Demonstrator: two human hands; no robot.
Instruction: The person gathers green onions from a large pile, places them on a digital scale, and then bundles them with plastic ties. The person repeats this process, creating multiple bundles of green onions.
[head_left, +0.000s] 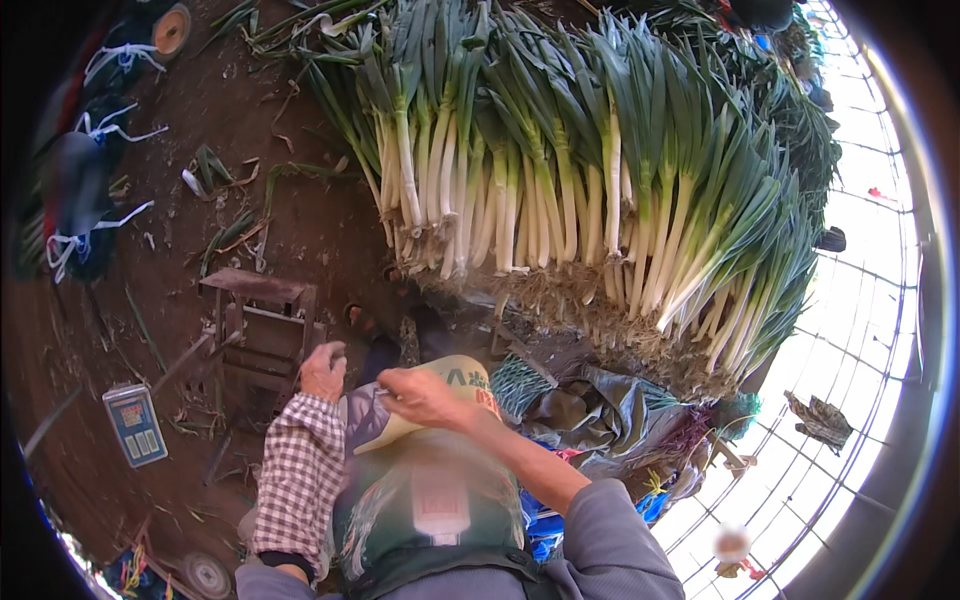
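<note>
My left hand (323, 371) is raised left of my lap, its fingers curled; whether it holds anything I cannot tell. A checked sleeve cover (301, 472) wraps that forearm. Close by on the right, my right hand (420, 397) is closed at the edge of a grey piece of cloth (365, 412); its exact grip is unclear. Under the hands lies a yellowish printed sack (461, 375) across my lap, above a dark green apron (382, 517). Beyond my knees a long heap of leeks (555, 195) lies with roots towards me and green leaves away.
A worn metal stand (262, 289) is on the dirt floor at left, beside a blue weighing-scale display (136, 425). Netted green bundles tied with white string (97, 135) lie far left. Dark plastic sheeting (622, 412) and a wire mesh (862, 300) are at right.
</note>
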